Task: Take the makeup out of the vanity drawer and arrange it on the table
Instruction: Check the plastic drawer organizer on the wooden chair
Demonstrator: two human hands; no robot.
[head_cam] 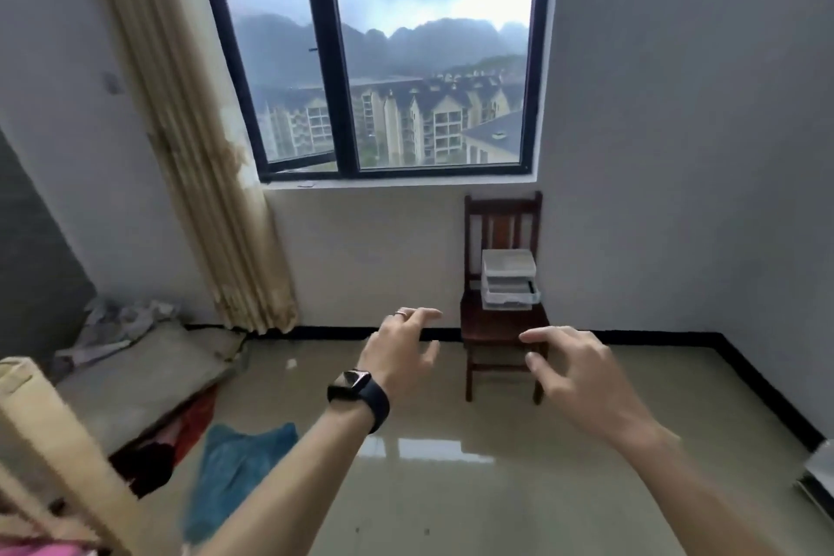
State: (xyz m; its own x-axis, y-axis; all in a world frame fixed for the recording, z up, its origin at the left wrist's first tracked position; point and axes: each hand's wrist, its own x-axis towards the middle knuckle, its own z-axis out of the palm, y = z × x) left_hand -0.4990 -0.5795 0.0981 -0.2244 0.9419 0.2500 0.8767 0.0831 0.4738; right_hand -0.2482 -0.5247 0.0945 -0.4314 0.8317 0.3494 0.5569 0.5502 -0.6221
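At the near left edge a pale cardboard strip [54, 433] is seen, blurred. Beyond it a grey pad [149, 370] lies on the floor [451, 488] against the left wall, and a blue cloth [234, 465] is spread just beside it. A beige curtain [194, 149] is drawn to the left of the window [383, 59].

The left hand [399, 352], with a smartwatch [354, 386] at the wrist and a ring [400, 312] on one finger, is held out in the air. Its fingers [424, 315] are spread and loosely bent, and nothing is held.

Against the far wall under the window, a small clear plastic drawer unit [509, 280] is set on the seat of a dark wooden chair [501, 330]. One of its drawers appears to be pulled slightly out. This is judged to be the vanity drawer of the task. No makeup can be made out in it at this range, and no tabletop is shown.

The right hand [573, 370] is likewise raised, its fingers [541, 335] parted, slightly curled and empty. Both hands are well short of the chair and pointed toward it, so they are judged to be readied for a reach to the drawer unit. The task appears barely begun.
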